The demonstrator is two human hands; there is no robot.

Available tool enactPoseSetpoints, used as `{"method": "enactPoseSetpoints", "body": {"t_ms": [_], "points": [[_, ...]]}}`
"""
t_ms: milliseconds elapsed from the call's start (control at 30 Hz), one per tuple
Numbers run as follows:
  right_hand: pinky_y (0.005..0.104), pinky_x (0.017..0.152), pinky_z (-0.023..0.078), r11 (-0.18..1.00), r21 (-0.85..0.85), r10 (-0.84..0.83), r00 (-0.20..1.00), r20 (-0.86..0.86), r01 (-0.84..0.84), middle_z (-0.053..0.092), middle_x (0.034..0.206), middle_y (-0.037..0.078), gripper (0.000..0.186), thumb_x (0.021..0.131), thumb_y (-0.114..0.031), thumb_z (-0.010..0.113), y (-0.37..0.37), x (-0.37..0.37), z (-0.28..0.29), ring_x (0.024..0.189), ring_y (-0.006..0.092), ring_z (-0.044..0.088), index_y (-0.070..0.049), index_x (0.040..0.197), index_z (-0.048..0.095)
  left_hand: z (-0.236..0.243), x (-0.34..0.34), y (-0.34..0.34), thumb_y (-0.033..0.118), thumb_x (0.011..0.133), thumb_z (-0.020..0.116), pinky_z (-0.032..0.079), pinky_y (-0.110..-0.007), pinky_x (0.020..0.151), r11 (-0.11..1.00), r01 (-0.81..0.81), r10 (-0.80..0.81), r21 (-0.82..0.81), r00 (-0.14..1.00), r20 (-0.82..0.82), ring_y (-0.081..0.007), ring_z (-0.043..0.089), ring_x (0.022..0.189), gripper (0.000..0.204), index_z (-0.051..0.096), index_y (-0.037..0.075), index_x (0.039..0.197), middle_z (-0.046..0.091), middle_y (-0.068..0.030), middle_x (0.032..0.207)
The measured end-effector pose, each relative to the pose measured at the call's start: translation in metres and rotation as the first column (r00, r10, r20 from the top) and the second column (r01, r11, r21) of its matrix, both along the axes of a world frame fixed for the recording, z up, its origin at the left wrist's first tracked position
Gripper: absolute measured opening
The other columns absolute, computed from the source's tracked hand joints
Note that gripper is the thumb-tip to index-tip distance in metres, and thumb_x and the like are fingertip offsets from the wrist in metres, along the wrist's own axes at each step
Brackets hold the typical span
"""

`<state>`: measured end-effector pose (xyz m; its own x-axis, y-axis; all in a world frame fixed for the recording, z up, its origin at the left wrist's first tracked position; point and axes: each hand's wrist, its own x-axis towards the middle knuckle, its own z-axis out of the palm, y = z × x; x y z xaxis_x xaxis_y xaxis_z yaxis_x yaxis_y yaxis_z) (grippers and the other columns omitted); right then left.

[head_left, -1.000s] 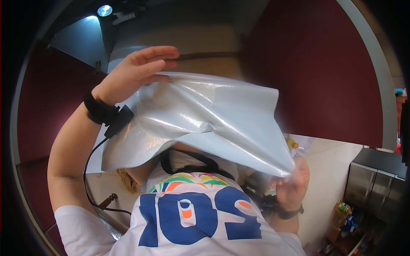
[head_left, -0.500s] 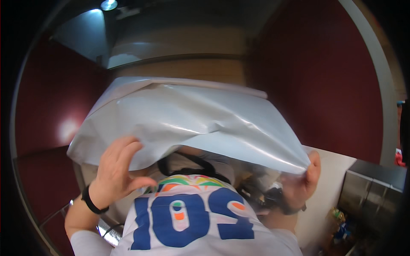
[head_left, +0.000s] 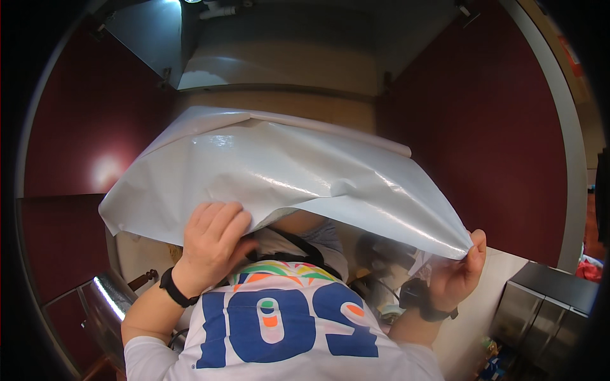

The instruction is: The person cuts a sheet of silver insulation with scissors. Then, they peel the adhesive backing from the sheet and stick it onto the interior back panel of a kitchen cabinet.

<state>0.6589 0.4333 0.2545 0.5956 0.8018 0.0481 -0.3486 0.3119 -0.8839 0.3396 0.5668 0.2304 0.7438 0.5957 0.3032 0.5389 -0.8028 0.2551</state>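
Note:
A large glossy grey-white sheet (head_left: 190, 165), creased, with a rolled or folded far edge, spans the space before me. The thumb and fingers of my right hand (head_left: 462, 270) pinch its right corner. My left hand (head_left: 216, 238) is at the near edge, left of the middle, its fingers bent loosely against the sheet and its thumb apart, a little blurred. I see no grip there. The sheet hides much of what lies under it.
Dark red cabinet doors stand open at left (head_left: 76, 140) and right (head_left: 489, 140). Beyond the sheet is the cabinet interior (head_left: 286, 63), with a white pipe (head_left: 219, 11) at its top. A shiny metallic box (head_left: 546, 311) sits at lower right. A silvery cylinder (head_left: 111, 295) is at lower left.
My left hand has moved right and slightly down along the near edge, its fingers now against the sheet. My right hand, with the corner, has shifted slightly right; the sheet has moved a little with it.

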Motion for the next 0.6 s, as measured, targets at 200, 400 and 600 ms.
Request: {"method": "enactPoseSetpoints", "body": {"t_ms": [200,400,600], "points": [[0.0261,0.049,0.042,1.000,-0.013,-0.007,1.000,0.023,0.007,0.051,0.067,0.007,0.021,0.084,-0.019,0.054,-0.006,0.005,-0.002,0.054,0.0117,0.047,-0.008,0.074,0.040,0.022,-0.017,-0.002,0.006,0.064,0.058,0.047,-0.034,0.063,0.973,0.113,-0.107,0.203,0.993,-0.040,-0.0266,0.059,0.074,0.028,0.060,-0.006,0.089,0.061,-0.0153,0.088],[0.0248,0.064,0.040,0.998,-0.049,-0.027,0.992,0.127,0.033,0.052,0.067,0.005,0.022,0.083,-0.018,0.055,-0.015,0.004,-0.003,0.063,0.0102,0.047,-0.008,0.071,0.040,0.036,-0.040,0.002,0.006,0.067,0.059,0.048,-0.034,0.070,0.965,0.074,-0.049,0.252,0.993,-0.105,-0.0277,0.062,0.084,0.031,0.063,-0.004,0.096,0.063,-0.0163,0.094],[0.0226,0.062,0.040,0.999,-0.030,0.045,0.986,0.157,-0.041,0.050,0.063,0.003,0.026,0.082,-0.023,0.058,-0.004,0.000,0.003,0.062,0.0100,0.048,-0.008,0.073,0.039,0.026,-0.052,-0.003,0.007,0.076,0.062,0.050,-0.042,0.081,0.949,-0.096,0.085,0.302,0.995,0.051,-0.0313,0.062,0.091,0.024,0.064,-0.002,0.099,0.063,-0.0175,0.101]]}}
